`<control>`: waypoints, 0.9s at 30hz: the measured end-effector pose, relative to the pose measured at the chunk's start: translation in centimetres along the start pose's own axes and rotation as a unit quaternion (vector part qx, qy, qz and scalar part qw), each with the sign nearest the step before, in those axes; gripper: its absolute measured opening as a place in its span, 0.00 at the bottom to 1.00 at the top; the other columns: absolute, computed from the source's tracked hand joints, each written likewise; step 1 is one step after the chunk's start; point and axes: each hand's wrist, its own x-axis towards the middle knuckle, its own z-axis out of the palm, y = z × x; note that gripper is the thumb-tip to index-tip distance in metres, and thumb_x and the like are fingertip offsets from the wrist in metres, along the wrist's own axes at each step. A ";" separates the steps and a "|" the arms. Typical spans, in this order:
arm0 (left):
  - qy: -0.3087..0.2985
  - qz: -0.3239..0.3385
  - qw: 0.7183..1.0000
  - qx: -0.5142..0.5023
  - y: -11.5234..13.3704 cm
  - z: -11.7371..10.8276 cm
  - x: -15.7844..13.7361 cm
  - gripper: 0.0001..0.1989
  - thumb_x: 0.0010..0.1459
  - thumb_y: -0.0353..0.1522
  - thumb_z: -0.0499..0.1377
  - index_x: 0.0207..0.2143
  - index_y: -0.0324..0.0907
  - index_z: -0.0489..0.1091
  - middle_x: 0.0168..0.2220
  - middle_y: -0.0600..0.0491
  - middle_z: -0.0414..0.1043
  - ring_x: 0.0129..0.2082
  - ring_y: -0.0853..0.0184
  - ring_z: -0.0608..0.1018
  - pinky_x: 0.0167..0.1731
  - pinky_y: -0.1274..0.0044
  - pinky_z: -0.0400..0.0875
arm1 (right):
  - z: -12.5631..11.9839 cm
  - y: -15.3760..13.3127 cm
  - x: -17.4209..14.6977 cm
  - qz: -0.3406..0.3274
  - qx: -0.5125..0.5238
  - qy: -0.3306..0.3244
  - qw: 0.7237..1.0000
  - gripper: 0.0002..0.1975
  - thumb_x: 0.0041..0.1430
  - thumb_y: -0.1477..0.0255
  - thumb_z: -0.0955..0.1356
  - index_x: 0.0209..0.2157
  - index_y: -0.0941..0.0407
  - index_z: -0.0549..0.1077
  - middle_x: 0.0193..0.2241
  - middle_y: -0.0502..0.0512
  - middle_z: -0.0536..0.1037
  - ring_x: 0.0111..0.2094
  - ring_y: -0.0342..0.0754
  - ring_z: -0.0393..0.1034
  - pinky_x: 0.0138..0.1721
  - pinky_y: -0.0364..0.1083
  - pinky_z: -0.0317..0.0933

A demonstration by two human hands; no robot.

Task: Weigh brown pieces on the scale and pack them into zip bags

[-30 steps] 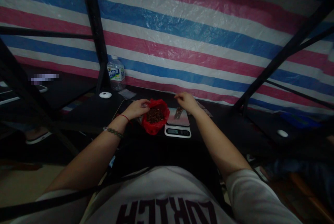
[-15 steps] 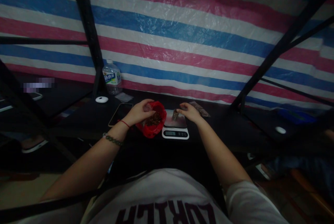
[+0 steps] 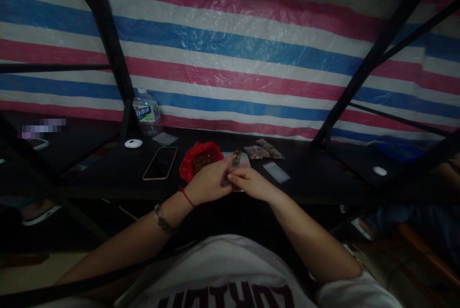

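Observation:
My left hand (image 3: 212,177) and my right hand (image 3: 251,182) meet in front of a small digital scale (image 3: 245,160), covering most of it. Fingers of both are closed together around something small, perhaps a clear plastic bag, which I cannot make out. Just behind the fingertips a small clear cup (image 3: 236,156) with brown bits in it stands at the scale. Beside my left hand lies an open red plastic bag (image 3: 185,166) holding brown, dried-looking bits (image 3: 202,160). To the right are several small filled bags (image 3: 259,152) and a flat empty zip bag (image 3: 276,172).
A phone (image 3: 160,163) lies left of the red bag. Farther back are a white rounded case (image 3: 133,143), clear flat bags (image 3: 165,138) and a plastic bottle (image 3: 147,114). Dark metal posts (image 3: 113,49) stand at both sides, before a striped plastic sheet (image 3: 230,59).
My left hand has left the red bag and moved right. My right hand has let go of the small cup and come nearer, meeting the left. The camera view has shifted slightly.

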 end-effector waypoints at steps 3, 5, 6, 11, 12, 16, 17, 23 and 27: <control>-0.019 0.022 0.999 0.024 0.6 0.3 -0.2 0.39 0.49 0.32 0.60 0.63 0.46 0.49 0.53 0.46 0.67 0.51 0.57 0.72 0.52 0.67 0.65 | -0.3 0.4 0.0 0.006 -0.036 0.003 0.999 0.09 0.56 0.72 0.65 0.27 0.60 0.75 0.23 0.51 0.75 0.25 0.42 0.67 0.28 0.40 0.59; -0.020 0.028 0.999 0.035 0.3 0.2 -0.2 0.44 0.48 0.35 0.62 0.64 0.45 0.46 0.55 0.44 0.64 0.53 0.56 0.70 0.53 0.67 0.64 | -0.7 0.6 0.2 -0.016 -0.041 0.004 0.999 0.06 0.50 0.78 0.68 0.31 0.59 0.77 0.28 0.52 0.78 0.29 0.43 0.69 0.32 0.41 0.61; -0.021 0.028 0.998 0.043 0.0 0.1 -0.2 0.47 0.46 0.36 0.64 0.65 0.45 0.44 0.56 0.43 0.63 0.55 0.55 0.69 0.54 0.66 0.63 | -0.9 0.7 0.2 -0.023 -0.029 0.005 0.999 0.10 0.47 0.79 0.68 0.34 0.58 0.78 0.31 0.52 0.78 0.31 0.44 0.70 0.33 0.41 0.61; -0.079 0.012 0.995 0.063 -2.0 -0.8 -0.1 0.49 0.47 0.32 0.61 0.66 0.44 0.38 0.58 0.42 0.62 0.55 0.55 0.69 0.53 0.67 0.64 | -2.5 0.7 0.0 0.027 0.044 0.020 0.998 0.19 0.44 0.79 0.69 0.42 0.58 0.77 0.24 0.48 0.76 0.22 0.40 0.65 0.25 0.39 0.58; -0.089 0.007 0.994 0.062 -2.3 -1.0 -0.1 0.47 0.47 0.30 0.60 0.66 0.44 0.39 0.58 0.43 0.63 0.54 0.55 0.70 0.53 0.68 0.65 | -2.9 0.7 -0.1 0.039 0.052 0.015 0.998 0.19 0.44 0.79 0.69 0.42 0.58 0.77 0.22 0.48 0.75 0.21 0.40 0.63 0.24 0.39 0.58; -0.099 -0.014 0.994 0.034 -3.3 -1.4 0.0 0.42 0.46 0.25 0.55 0.65 0.43 0.47 0.55 0.44 0.68 0.51 0.56 0.73 0.51 0.68 0.66 | -3.7 0.8 -0.3 0.052 0.072 -0.008 0.996 0.21 0.43 0.76 0.71 0.44 0.57 0.77 0.26 0.49 0.76 0.24 0.40 0.65 0.26 0.39 0.60; -0.101 -0.024 0.995 0.012 -3.5 -1.5 0.0 0.40 0.46 0.24 0.54 0.64 0.43 0.50 0.53 0.44 0.69 0.50 0.57 0.74 0.51 0.69 0.66 | -3.8 0.8 -0.4 0.045 0.070 -0.010 0.996 0.22 0.42 0.75 0.72 0.44 0.57 0.77 0.29 0.50 0.77 0.25 0.41 0.67 0.28 0.39 0.61; -0.136 -0.088 0.919 -0.359 -3.8 -1.6 0.0 0.39 0.45 0.28 0.58 0.62 0.44 0.52 0.51 0.44 0.70 0.48 0.59 0.75 0.45 0.70 0.70 | -3.8 0.2 -0.6 0.006 0.031 -0.010 0.999 0.23 0.42 0.68 0.75 0.44 0.57 0.77 0.34 0.54 0.78 0.31 0.45 0.70 0.33 0.42 0.63; -0.123 -0.135 0.874 -0.450 -3.2 -1.6 0.1 0.37 0.47 0.33 0.63 0.60 0.43 0.57 0.47 0.44 0.73 0.45 0.59 0.76 0.44 0.69 0.70 | -3.8 -0.8 -0.9 -0.032 -0.022 0.034 0.999 0.22 0.42 0.68 0.75 0.43 0.55 0.77 0.35 0.53 0.78 0.33 0.46 0.70 0.34 0.42 0.63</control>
